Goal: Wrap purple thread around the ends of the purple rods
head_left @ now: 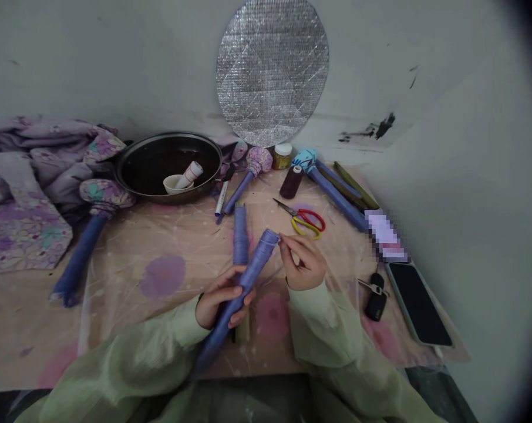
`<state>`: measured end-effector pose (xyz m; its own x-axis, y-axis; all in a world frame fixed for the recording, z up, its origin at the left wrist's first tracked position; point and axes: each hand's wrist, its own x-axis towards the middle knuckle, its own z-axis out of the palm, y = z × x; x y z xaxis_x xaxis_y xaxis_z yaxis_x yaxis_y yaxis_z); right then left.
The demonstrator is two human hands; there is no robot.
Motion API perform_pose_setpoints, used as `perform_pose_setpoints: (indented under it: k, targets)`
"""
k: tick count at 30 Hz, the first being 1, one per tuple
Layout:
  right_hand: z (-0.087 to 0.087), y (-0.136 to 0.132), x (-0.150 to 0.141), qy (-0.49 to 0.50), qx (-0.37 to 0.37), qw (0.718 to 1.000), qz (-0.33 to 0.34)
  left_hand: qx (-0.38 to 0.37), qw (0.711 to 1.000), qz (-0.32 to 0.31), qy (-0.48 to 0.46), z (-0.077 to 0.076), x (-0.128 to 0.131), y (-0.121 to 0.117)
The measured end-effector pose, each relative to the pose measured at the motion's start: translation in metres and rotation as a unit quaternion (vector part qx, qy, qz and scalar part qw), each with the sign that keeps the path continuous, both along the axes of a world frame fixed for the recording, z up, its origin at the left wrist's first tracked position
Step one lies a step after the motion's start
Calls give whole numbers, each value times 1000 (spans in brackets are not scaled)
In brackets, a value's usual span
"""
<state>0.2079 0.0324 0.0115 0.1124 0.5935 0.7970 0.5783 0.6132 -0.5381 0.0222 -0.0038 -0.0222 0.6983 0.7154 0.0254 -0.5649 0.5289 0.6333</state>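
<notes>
My left hand (222,299) is wrapped round a stick wound in purple-blue thread (242,288), holding it slanted, its top end up to the right. My right hand (303,261) is pinched at that top end, fingers closed on something too thin to make out, perhaps the thread. A second purple-wrapped stick (240,234) lies on the table just behind, with its bare green end near my left wrist. Red and yellow scissors (307,221) lie just beyond my right hand. A dark thread spool (291,181) stands further back.
A dark pan (169,161) with a white cup and tube sits at the back left beside floral cloth (32,182). Cloth-topped wrapped sticks (87,235) (332,188) lie left and right. A phone (418,302) and key fob (375,301) lie at right. A silver disc (272,70) leans on the wall.
</notes>
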Motion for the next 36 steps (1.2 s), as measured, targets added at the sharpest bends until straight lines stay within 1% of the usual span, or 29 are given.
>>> perform_pose_setpoints:
  k: [4,6,10,13,16,19,21,27,31,34,36]
  targets:
    - [-6,1,2,62,-39,997,3,13,1000,24,3,2,0,0]
    - [-8,1,3,76,-44,996,7,17,999,38,12,2,1,1]
    - [-7,-1,3,57,-29,997,37,30,994,78,63,3,4,2]
    - [-7,-1,3,22,-9,999,35,25,990,96,101,4,5,1]
    - [-7,-1,3,10,7,1000,16,8,990,101,101,6,6,-1]
    - [-8,0,3,28,9,1000,-2,-5,991,95,98,5,6,-1]
    - [-7,-1,2,45,4,999,3,-2,991,92,97,5,6,-1]
    - [-7,-3,-1,74,-28,997,19,6,988,110,107,2,5,0]
    - [-8,-2,-2,120,-84,988,44,10,986,124,115,3,4,1]
    - [-7,-2,-2,113,-124,984,65,11,983,130,130,4,4,1]
    - [-6,-2,-2,112,-133,983,64,10,981,136,140,5,4,2]
